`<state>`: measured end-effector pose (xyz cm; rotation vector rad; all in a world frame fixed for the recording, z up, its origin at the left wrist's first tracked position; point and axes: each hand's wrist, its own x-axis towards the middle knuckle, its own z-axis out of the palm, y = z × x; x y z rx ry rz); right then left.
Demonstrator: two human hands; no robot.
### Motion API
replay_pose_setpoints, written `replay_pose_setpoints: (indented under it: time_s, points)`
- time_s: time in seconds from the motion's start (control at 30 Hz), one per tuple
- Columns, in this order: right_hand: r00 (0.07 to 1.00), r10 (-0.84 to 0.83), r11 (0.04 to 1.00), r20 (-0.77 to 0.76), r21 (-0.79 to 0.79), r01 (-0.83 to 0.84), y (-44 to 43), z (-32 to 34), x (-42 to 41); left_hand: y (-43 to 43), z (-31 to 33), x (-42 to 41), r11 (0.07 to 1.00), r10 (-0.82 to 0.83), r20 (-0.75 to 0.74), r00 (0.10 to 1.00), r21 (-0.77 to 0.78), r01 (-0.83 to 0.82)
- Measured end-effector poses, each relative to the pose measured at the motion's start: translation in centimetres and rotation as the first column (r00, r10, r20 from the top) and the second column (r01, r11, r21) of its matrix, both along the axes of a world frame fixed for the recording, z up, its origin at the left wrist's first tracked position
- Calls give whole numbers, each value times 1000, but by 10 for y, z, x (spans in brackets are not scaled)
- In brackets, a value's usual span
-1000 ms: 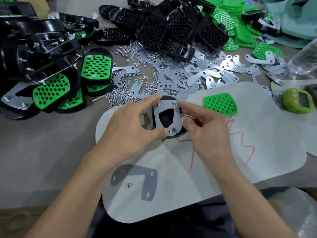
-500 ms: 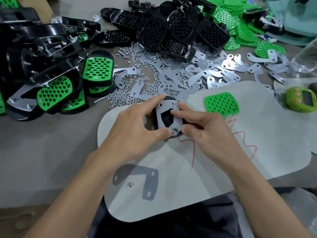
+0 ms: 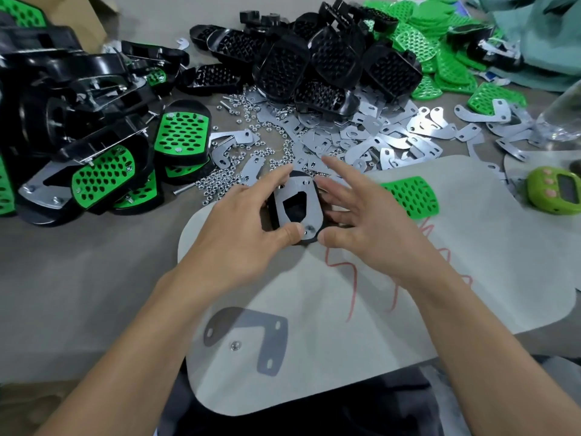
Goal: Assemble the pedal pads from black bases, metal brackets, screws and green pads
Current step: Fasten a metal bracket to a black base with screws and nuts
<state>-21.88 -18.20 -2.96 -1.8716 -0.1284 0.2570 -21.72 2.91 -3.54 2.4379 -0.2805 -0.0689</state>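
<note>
- Hands meet at the middle of the bench (image 3: 78, 262), over a pale mat (image 3: 471, 247) marked with a red scribble (image 3: 352, 278).
- Left hand (image 3: 239, 237) grips the black base (image 3: 295, 212), which lies flat on the far part of the mat. The index finger reaches round the base's far left edge and the thumb presses on its near end.
- Metal bracket (image 3: 312, 199) lies flat on top of the base, which shows black through the bracket's middle cut-out. A screw (image 3: 309, 228) sits in the bracket's near hole, just beside the left thumb.
- Right hand (image 3: 364, 225) holds nothing. Its fingers (image 3: 342, 174) are straight and spread above the right side of the base, and the thumb tip is just beside the base's near edge.
- One green pad (image 3: 412, 195) lies on the mat to the right of the right hand.
- A dull grey bracket (image 3: 251, 325) lies at the near end of the mat with a small fastener (image 3: 235, 345) beside it.
- Loose nuts (image 3: 220, 180) and a heap of bare brackets (image 3: 393, 133) lie beyond the base, with a pile of black bases (image 3: 314, 64) further back.
- More green pads (image 3: 440, 42) are heaped at the far right.
- Finished pedals (image 3: 180, 133) with green pads are stacked on the left.
- A green timer (image 3: 556, 190) lies at the right edge.
</note>
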Motion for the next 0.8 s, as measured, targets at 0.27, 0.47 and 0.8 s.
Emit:
replay_pose_setpoints:
  time_s: [0.27,0.47,0.8]
  points:
    - [996,-84,993,-8,83,85,-1,-5,2,2,1,7,1000,-13,-25,1000,-12,12]
    - [999,-35,998,-27,55,36,-1,-1,3,2,1,7,995,24,-42,999,-98,-28]
    - [999,-29,977,32,-211,35,6,9,11,5,0,8,995,-38,-44,998,-99,34]
